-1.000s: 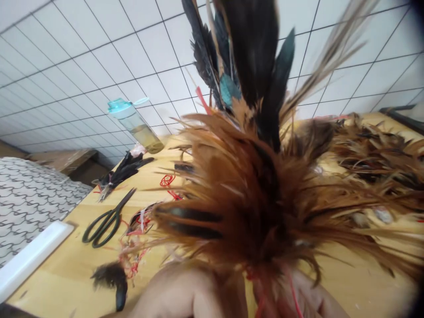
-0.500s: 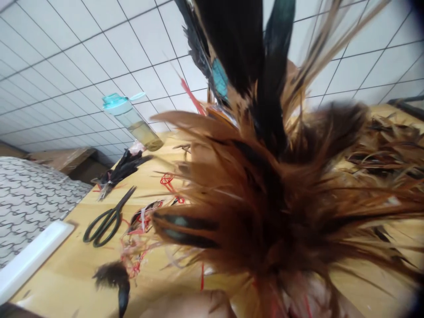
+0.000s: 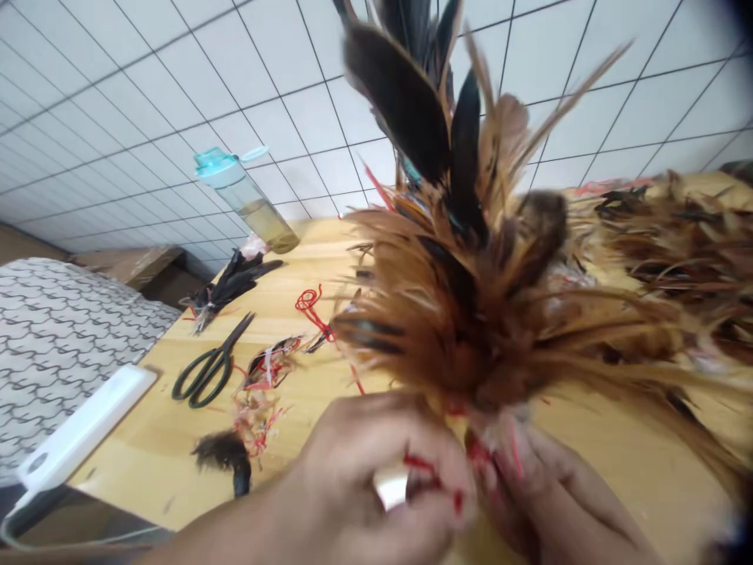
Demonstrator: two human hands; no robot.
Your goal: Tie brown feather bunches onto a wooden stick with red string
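Observation:
A dense bundle of brown and black rooster feathers [image 3: 464, 314] with iridescent dark tips stands upright above my hands. My right hand [image 3: 547, 502] is shut around its bound base. My left hand [image 3: 370, 479] pinches a red thread [image 3: 420, 467] right beside that base, and its fingers hide part of the binding. On the wooden table [image 3: 147, 447] to the left lie black-handled scissors [image 3: 212, 365], a red thread loop [image 3: 309, 302], and a tangle of red-thread scraps [image 3: 259, 392].
A heap of loose brown feathers [image 3: 664, 251] covers the table's right side. A black feather bunch [image 3: 232, 282], a dark tuft [image 3: 227, 455] and a tilted plastic bottle [image 3: 247, 200] sit left. Grey patterned fabric [image 3: 59, 337] and a white strip [image 3: 88, 424] lie beyond the table's left edge.
My hands have risen into view, and the feather bundle now looks smaller and sits lower. The whole scene has shifted as my head moved, showing more of the table.

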